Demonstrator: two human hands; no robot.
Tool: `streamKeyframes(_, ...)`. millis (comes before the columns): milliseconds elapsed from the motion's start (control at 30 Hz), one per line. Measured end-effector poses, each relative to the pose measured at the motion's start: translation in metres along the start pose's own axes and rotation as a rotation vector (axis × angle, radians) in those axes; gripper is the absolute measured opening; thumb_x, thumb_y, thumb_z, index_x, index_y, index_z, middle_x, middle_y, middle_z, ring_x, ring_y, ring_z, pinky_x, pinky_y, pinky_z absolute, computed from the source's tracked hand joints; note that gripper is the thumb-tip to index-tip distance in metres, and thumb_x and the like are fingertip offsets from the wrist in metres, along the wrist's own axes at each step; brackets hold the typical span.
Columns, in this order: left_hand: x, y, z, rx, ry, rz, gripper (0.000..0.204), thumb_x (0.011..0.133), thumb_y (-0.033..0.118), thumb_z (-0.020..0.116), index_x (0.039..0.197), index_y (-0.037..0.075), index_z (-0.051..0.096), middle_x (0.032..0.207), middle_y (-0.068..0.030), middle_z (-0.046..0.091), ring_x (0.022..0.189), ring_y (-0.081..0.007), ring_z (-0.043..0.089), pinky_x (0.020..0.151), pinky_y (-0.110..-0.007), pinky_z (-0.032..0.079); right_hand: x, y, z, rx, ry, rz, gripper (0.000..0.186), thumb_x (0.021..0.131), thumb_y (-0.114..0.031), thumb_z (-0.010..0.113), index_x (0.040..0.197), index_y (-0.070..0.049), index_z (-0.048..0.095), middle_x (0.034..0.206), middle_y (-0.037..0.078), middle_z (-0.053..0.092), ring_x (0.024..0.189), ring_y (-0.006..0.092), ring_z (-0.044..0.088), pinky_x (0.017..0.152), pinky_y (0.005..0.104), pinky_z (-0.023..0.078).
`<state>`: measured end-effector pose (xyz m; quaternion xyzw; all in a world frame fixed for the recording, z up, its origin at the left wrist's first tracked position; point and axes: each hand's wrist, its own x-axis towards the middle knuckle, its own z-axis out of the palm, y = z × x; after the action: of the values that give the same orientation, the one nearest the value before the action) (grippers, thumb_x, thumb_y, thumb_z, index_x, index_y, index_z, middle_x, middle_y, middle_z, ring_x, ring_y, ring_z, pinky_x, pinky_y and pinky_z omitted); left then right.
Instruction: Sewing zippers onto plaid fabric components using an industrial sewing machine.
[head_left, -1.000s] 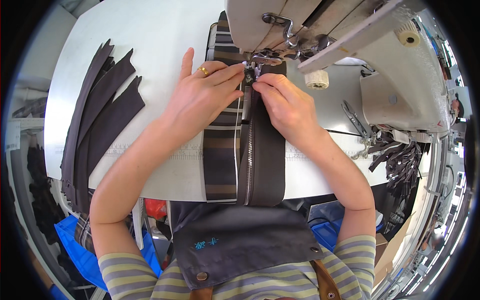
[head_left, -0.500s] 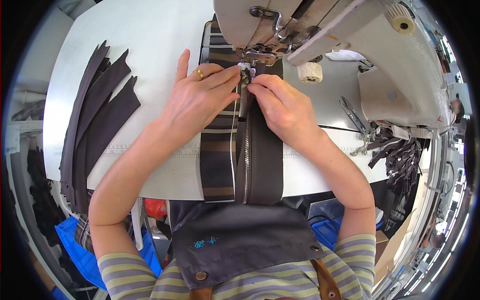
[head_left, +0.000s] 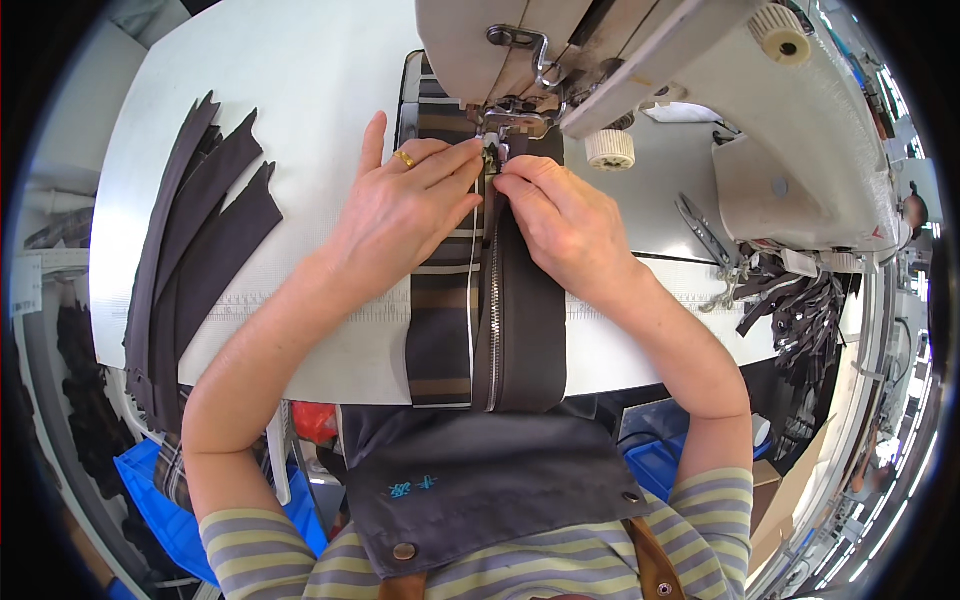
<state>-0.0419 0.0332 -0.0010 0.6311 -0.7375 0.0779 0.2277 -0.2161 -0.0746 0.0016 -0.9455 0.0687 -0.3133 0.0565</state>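
My left hand (head_left: 408, 203) lies with its fingers stretched out on a brown, black and grey striped fabric strip (head_left: 438, 350), a gold ring on one finger. Its fingertips come close to the presser foot (head_left: 492, 152) of a white sewing machine (head_left: 640, 70). On the other side of the foot, the thumb and fingers of my right hand (head_left: 572, 225) pinch the dark fabric panel (head_left: 537, 330) by the zipper. The metal-toothed zipper (head_left: 495, 300) runs from the foot toward the table's front edge, beside a thin white edge on the striped strip. My fingers partly hide the stitching spot.
Dark fabric strips (head_left: 185, 240) lie at the left of the white table (head_left: 330, 80). To the right are metal scissors (head_left: 703, 228) and a bunch of dark scraps (head_left: 800, 310). A blue bin (head_left: 165, 500) stands below at left.
The view has shifted slightly. Both hands keep nearly the same pose beside the presser foot, with the left fingers a little nearer to me; the striped strip sits slightly farther right in the picture.
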Motion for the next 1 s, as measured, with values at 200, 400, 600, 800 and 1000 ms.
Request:
streamKeyframes(200, 0.000, 0.001, 0.001, -0.022, -0.005, -0.012, 0.033, 0.083, 0.020, 0.066, 0.114, 0.007, 0.065, 0.124, 0.0002, 0.060, 0.106, -0.0170, 0.056, 0.108, -0.057, 0.019, -0.002, 0.000, 0.000, -0.023, -0.013, -0.015, 0.023, 0.073, -0.003, 0.064, 0.095, 0.004, 0.061, 0.102, 0.011, 0.058, 0.082, 0.0243, 0.062, 0.065, 0.0332, 0.054)
streamKeyframes(400, 0.001, 0.001, 0.001, -0.040, -0.014, -0.018, 0.033, 0.083, 0.020, 0.066, 0.114, 0.007, 0.065, 0.124, 0.0004, 0.060, 0.107, -0.0166, 0.055, 0.109, -0.057, 0.019, 0.000, -0.001, 0.000, -0.016, -0.034, -0.002, 0.023, 0.074, -0.004, 0.063, 0.096, 0.004, 0.061, 0.103, 0.012, 0.058, 0.083, 0.0249, 0.061, 0.065, 0.0340, 0.054)
streamKeyframes(600, -0.003, 0.004, 0.003, -0.004, 0.039, -0.020, 0.031, 0.080, 0.018, 0.068, 0.109, 0.008, 0.066, 0.117, -0.0003, 0.063, 0.105, -0.0179, 0.056, 0.108, -0.055, 0.021, -0.003, -0.005, -0.001, 0.095, 0.014, 0.213, 0.022, 0.074, -0.002, 0.067, 0.096, -0.001, 0.063, 0.103, 0.010, 0.060, 0.085, 0.0249, 0.062, 0.069, 0.0328, 0.054)
streamKeyframes(800, 0.000, 0.001, -0.003, -0.064, 0.092, 0.087, 0.027, 0.075, 0.014, 0.072, 0.102, 0.009, 0.067, 0.108, -0.0025, 0.062, 0.094, -0.0184, 0.059, 0.106, -0.051, 0.026, -0.005, -0.001, 0.001, 0.023, 0.040, 0.026, 0.022, 0.075, -0.008, 0.067, 0.097, -0.003, 0.065, 0.104, 0.006, 0.062, 0.087, 0.0225, 0.061, 0.069, 0.0319, 0.054)
streamKeyframes(1000, -0.023, 0.025, -0.017, -0.079, -0.019, 0.078, 0.027, 0.073, 0.012, 0.074, 0.098, 0.006, 0.066, 0.105, -0.0050, 0.061, 0.093, -0.0198, 0.061, 0.099, -0.047, 0.039, -0.005, -0.007, 0.002, -0.039, 0.005, 0.026, 0.026, 0.075, -0.014, 0.070, 0.099, -0.005, 0.065, 0.104, 0.003, 0.061, 0.087, 0.0197, 0.057, 0.070, 0.0307, 0.051)
